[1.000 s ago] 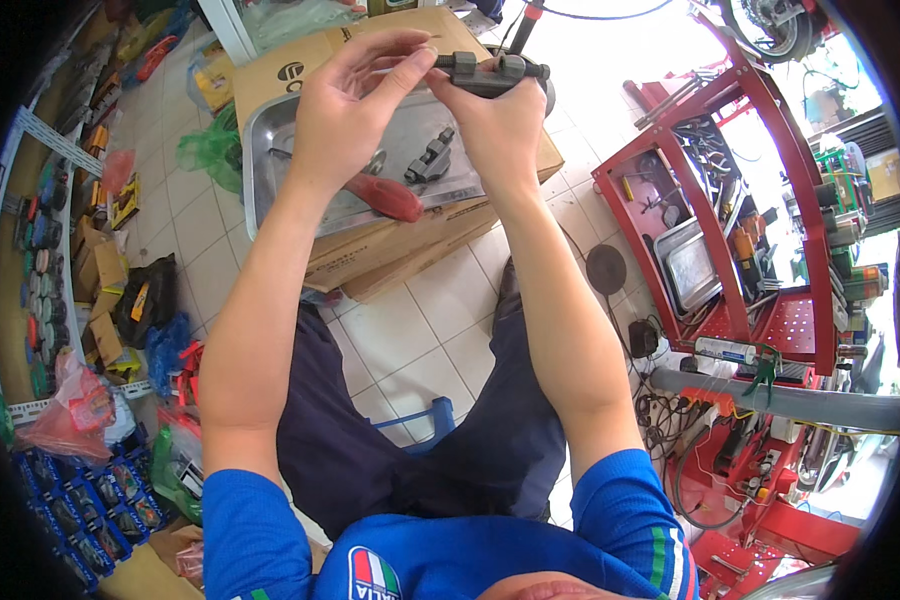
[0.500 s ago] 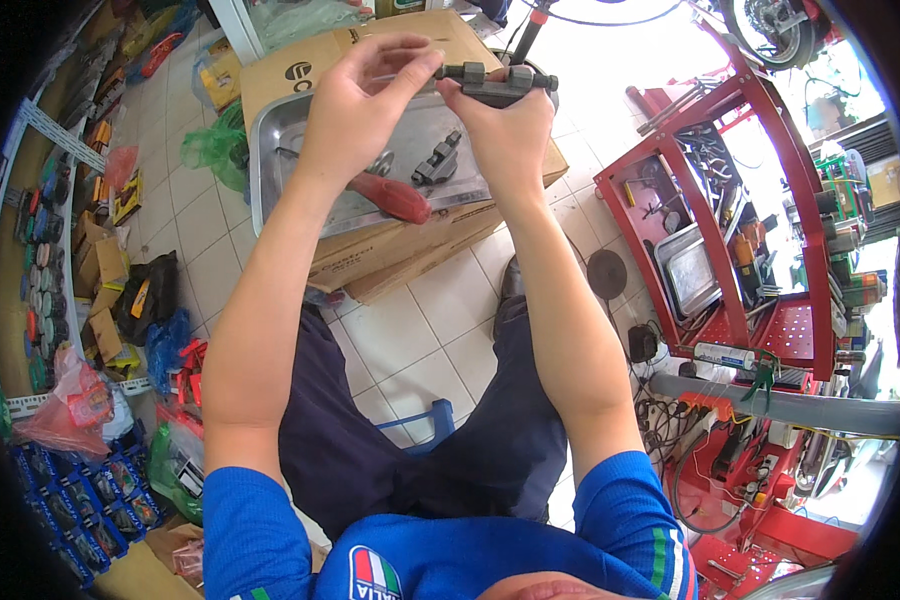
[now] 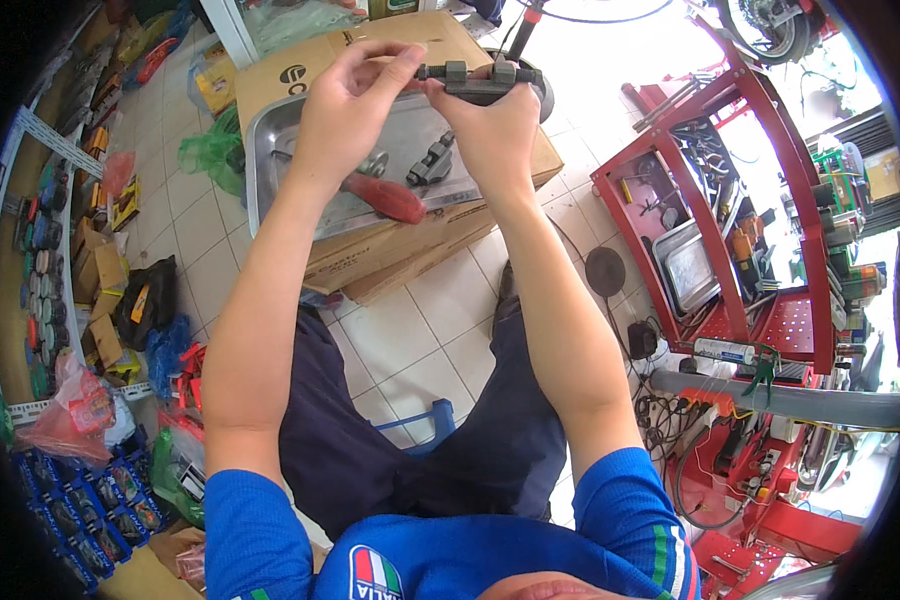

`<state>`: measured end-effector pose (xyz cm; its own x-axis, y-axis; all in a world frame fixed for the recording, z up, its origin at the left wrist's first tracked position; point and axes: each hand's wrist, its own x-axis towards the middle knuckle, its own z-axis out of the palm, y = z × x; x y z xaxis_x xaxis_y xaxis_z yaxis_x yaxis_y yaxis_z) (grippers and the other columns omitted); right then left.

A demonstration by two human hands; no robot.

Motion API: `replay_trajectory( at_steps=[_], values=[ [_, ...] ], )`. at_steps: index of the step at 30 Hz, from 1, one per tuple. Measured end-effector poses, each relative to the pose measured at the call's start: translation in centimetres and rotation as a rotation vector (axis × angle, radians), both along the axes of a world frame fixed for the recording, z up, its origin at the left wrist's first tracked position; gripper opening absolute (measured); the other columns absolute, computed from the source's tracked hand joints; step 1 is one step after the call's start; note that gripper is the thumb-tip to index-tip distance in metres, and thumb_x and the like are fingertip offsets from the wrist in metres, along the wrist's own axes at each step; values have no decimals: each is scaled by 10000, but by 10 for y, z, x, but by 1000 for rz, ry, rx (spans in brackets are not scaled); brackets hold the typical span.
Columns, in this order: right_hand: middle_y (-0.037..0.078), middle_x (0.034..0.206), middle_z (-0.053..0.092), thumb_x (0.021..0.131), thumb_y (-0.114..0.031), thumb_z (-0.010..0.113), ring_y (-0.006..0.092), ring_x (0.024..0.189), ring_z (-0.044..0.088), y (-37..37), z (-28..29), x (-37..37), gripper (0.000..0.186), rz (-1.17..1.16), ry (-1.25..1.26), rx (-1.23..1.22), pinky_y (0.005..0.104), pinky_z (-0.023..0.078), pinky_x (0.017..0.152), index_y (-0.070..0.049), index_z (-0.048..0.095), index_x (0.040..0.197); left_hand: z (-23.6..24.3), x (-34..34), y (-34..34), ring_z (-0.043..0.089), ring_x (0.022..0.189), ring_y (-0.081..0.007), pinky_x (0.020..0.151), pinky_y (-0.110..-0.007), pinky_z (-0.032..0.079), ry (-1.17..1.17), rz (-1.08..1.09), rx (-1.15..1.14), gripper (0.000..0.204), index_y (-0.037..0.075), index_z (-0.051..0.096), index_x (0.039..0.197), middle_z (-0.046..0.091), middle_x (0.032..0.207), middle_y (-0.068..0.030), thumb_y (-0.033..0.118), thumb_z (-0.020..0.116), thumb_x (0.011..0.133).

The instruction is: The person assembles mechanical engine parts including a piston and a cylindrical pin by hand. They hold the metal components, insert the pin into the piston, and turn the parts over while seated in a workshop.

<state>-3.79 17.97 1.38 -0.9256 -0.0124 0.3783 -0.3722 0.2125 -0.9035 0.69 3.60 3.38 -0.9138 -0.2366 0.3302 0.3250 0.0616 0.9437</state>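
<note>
A dark metal chain breaker [image 3: 485, 82] with a threaded bolt is held level above the far side of the tray. My right hand [image 3: 495, 135] is closed around its body, thumb along the near side. My left hand [image 3: 355, 105] is closed at the bolt's left end, thumb and fingers drawn together there; the exact contact is partly hidden. Below, in the metal tray [image 3: 253, 175], lies a similar dark metal tool [image 3: 432, 163]. A screwdriver with a red handle [image 3: 388, 198] rests across the tray's near rim, its shaft partly behind my left forearm. Beside it sits a small round metal part [image 3: 374, 163].
The tray stands on a cardboard box [image 3: 410, 245]. To the right is a red tool cart [image 3: 745, 240] with hand tools and another metal tray [image 3: 687, 265]. Green plastic bags [image 3: 210, 155] lie left of the box. Shelves of goods [image 3: 45, 280] line the left.
Both hands and the chain breaker have shifted slightly left in the picture. My left thumb and fingers have changed position slightly at the bolt's end.
</note>
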Motion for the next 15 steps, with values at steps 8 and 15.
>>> replay_trajectory(
  at_steps=[8,15],
  values=[
    [141,850,663,685,-265,857,201,769,641,5,-6,-4,468,-3,-61,8,341,518,675,52,598,911,5,2,0,628,1074,-145,959,-285,467,-63,-22,17,444,19,580,1277,691,1094,-88,212,716,901],
    [144,840,661,685,-248,854,199,757,635,5,-7,-9,455,-3,-16,20,340,515,669,59,602,906,0,-1,-6,620,1107,-155,986,-282,450,-15,-76,-17,485,39,564,1321,680,1138,-93,247,710,908]
  ],
)
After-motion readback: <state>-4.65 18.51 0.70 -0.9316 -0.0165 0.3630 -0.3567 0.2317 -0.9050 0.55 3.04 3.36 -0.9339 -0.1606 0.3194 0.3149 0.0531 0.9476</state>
